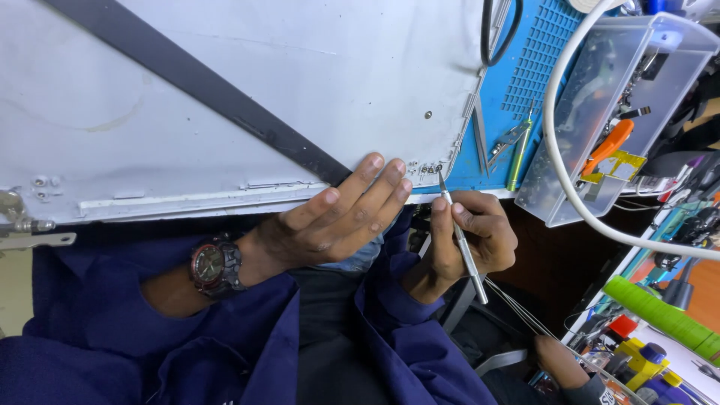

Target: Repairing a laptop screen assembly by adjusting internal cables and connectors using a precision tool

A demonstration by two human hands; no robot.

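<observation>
Your right hand is clamped on a slim silver metal screwdriver, while your left hand rests flat, fingers spread, on the grey flat metal panel.

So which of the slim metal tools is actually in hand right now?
The silver screwdriver, gripped in the right hand with its tip at the white panel edge. The tweezers and green-handled tool lie untouched on the blue mat.
</observation>
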